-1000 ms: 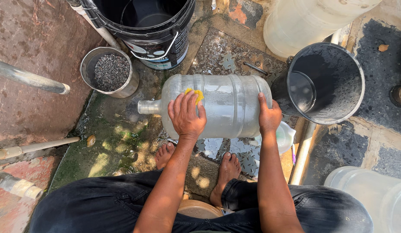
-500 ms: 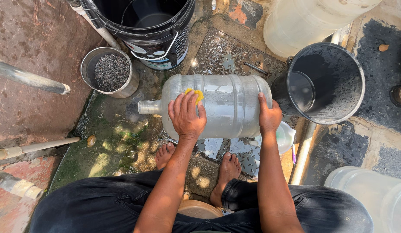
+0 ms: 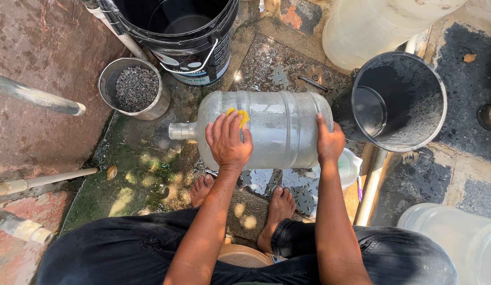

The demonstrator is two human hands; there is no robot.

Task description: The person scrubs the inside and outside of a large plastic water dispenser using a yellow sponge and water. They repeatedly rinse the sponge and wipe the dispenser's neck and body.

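While you've got that big clear water jug [image 3: 266, 129] lying on its side on the wet ground just ahead of your bare feet [image 3: 203, 189], neck pointing left, watch how it sits, because it looks ready to roll. Your left hand [image 3: 228, 142] is spread flat over the shoulder of the jug, pressing a yellow sponge [image 3: 239, 114] under the fingertips, and your right hand [image 3: 328, 142] is cupped open around the base end, thumb up on top, steadying it rather than gripping. My guess is the main risk is slip: the jug is round and wet, the patterned metal plate [image 3: 272, 68] underneath is puddled, and the green patch [image 3: 134, 174] to the left looks like algae, so a hard scrub stroke could send the jug rolling away or spin it out from under your palm. If it rolls right it touches the dark bucket [image 3: 398, 100] almost straight away; if it goes forward it bumps the black pail [image 3: 177, 31]. The small metal tin of grit [image 3: 133, 87] sits near the neck and could tip over. Crouched barefoot on slick stuff, you could also lose your own footing if you lean too far into it.
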